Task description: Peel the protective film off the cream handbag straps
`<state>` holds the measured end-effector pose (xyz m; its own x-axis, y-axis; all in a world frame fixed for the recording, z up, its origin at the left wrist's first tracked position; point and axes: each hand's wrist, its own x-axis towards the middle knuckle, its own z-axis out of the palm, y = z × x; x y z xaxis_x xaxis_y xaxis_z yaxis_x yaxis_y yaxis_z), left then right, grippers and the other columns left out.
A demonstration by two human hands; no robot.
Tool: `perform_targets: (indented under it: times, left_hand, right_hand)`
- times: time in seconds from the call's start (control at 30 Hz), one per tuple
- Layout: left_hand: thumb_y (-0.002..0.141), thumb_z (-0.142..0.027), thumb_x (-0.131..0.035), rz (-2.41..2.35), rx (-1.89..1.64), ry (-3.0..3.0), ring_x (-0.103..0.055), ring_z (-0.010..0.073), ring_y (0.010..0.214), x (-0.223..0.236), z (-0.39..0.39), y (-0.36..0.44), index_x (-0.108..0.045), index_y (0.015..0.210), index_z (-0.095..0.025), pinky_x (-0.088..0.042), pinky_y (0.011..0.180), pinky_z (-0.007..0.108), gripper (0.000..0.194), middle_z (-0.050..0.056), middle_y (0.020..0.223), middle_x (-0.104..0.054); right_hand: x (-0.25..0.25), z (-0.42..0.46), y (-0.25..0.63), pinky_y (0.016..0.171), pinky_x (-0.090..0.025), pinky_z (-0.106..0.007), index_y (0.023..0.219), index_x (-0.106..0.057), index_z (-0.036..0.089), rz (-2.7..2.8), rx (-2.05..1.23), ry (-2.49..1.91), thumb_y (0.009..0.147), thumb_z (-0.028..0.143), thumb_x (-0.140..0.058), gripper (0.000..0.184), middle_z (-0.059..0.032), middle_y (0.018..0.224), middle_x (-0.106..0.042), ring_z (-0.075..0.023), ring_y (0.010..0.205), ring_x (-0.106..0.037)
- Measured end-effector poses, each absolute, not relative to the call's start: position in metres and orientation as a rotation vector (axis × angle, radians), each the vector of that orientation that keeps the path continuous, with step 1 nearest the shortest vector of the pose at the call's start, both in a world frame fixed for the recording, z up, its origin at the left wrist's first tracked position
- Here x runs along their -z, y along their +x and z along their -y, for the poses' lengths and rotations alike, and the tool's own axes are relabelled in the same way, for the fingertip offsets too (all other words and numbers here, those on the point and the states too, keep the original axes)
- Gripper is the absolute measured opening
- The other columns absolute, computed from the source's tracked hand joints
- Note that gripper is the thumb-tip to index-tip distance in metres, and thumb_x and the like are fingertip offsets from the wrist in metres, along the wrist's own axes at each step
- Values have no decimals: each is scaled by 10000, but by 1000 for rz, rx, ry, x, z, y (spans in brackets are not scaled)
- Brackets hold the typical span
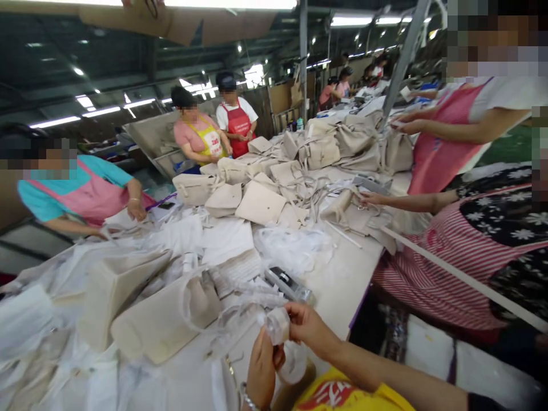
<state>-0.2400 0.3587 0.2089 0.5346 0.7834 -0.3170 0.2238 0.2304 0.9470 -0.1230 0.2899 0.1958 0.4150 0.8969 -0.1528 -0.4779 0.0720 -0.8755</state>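
My left hand [262, 368] and my right hand [314, 331] are close together above the near table edge. Between their fingertips they pinch a piece of clear, shiny plastic wrap [277, 325], perhaps around a strap; what lies under it cannot be made out. A translucent looped strip [240, 319] runs from it toward a cream handbag [166, 317] lying on its side. More of the clear plastic [293, 362] hangs below my hands.
Another cream bag [117, 285] lies at the left, and many more are heaped across the table [338, 268]. A dark box [289, 283] and plastic film [295, 248] lie ahead. Co-workers stand on both sides; one hand [372, 198] touches a bag at the right.
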Motion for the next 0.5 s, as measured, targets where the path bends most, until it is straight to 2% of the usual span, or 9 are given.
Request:
perform_targets:
  times: [0.1,0.17,0.37,0.5]
  left_hand:
    - [564,-279,-629,-1015,-528,1493,-536,243,931,-187,-366,-248,-621,777,-198,-446,844,333,228,76,896,-628]
    - [574,-245,-617,-1009,-501,1579,-506,250,1023,-176,-371,-252,-625,817,-211,-396,928,342,246,72,996,-615]
    - [541,-194,-631,-963,-394,1740,-540,276,970,-177,-378,-252,-629,757,-206,-438,885,383,217,81,888,-641]
    - [487,-189,-654,-948,-398,1833,-539,281,930,-179,-381,-253,-619,713,-186,-444,849,392,229,101,795,-633]
  right_hand:
    - [-193,-293,-124,458,-323,-177,753,-559,145,549,-988,-1110,587,189,-662,201,29,591,-518,-78,504,-450]
    - [-191,-296,-123,522,-349,-191,692,-548,144,589,-964,-1094,556,196,-691,204,24,633,-518,-88,566,-464]
    - [-182,-298,-121,526,-353,-208,684,-518,157,567,-998,-1128,529,220,-696,244,23,632,-505,-101,563,-453]
    - [-183,-291,-121,563,-358,-214,774,-553,163,786,-794,-1418,556,169,-629,231,8,708,-528,-123,637,-468]
